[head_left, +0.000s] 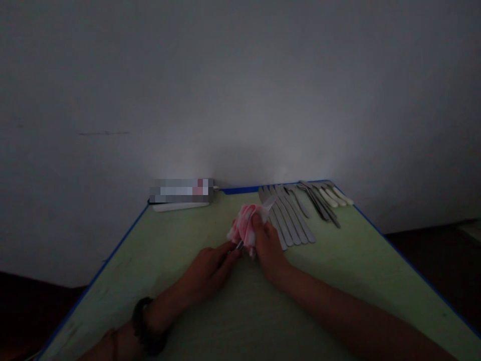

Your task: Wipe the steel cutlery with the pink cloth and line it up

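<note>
My left hand (212, 265) is closed on the handle end of a metal knife (268, 204), whose blade tip pokes out past a cloth. My right hand (266, 243) is wrapped around a pink and white cloth (244, 225) that is bunched around the knife's middle. Both hands are above the pale green table top (210, 311), near its centre. A dark band sits on my left wrist.
A row of several metal knives (291, 215) lies just right of my hands, with more cutlery (325, 198), some white-handled, toward the far right corner. A flat long box (182, 193) rests at the far edge against the wall. The table has a blue rim (112, 253).
</note>
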`<state>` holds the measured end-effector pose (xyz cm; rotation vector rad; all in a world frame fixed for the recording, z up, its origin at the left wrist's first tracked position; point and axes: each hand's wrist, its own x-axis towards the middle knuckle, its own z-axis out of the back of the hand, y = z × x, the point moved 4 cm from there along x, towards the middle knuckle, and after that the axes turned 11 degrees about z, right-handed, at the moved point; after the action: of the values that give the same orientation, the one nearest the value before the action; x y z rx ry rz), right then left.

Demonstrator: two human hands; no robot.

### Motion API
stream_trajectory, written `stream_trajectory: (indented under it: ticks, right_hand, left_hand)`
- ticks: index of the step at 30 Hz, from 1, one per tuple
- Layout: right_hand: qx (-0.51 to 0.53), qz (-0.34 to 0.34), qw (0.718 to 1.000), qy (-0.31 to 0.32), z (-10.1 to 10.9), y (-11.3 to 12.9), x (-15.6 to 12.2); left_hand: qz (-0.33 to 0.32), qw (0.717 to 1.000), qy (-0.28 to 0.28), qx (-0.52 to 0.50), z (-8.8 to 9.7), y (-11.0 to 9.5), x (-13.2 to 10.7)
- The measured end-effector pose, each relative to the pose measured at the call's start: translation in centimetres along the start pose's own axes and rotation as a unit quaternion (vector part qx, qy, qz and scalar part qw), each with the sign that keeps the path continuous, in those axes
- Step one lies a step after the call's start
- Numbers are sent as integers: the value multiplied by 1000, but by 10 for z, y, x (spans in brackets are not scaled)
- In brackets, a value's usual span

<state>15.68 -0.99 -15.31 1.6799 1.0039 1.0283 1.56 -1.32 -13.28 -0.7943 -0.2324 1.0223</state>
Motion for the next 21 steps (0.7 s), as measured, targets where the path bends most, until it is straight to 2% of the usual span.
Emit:
stream_trajectory:
  ticks: [6,9,11,16,19,21]
  right_hand:
    - [116,-12,993,-22,11,13,23]
    - [161,4,986,-42,17,25,34]
    - [198,4,979,-52,22,33,43]
    - [274,-1,954,-124,39,48,62]
    - [257,30,957,-129,43,44,61]
    - [224,40,968,-103,39,37,52]
  left_hand:
    - [-52,994,91,9,-3,-1,-5]
    - [-62,991,115,10,-3,-2,-6]
    - [-69,991,111,0,-1,-4,-7]
    - [-70,993,92,-20,2,-8,-8]
    - [-31,997,72,-23,1,-2,-5]
    - [-4,999,52,-14,0,3,-2]
